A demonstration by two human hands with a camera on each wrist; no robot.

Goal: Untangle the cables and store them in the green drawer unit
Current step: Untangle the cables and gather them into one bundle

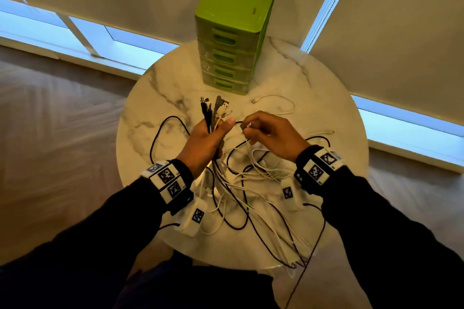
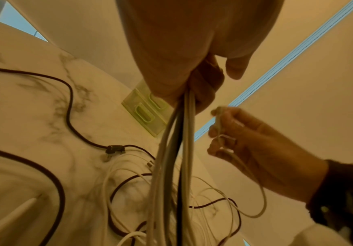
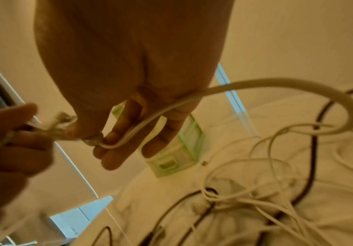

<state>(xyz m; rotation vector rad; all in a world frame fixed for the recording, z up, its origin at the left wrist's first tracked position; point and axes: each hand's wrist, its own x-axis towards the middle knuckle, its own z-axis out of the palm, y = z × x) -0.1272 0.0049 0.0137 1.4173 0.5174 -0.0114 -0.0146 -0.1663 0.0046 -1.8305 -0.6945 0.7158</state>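
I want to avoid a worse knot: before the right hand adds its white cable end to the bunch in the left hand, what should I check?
1. Left hand grips the bundle of cable ends: ok.
2. Right hand pinches one white cable: ok.
3. That cable free of the tangle on the table: cannot tell.
4. Green drawer unit has a drawer open: not ok, all look closed.
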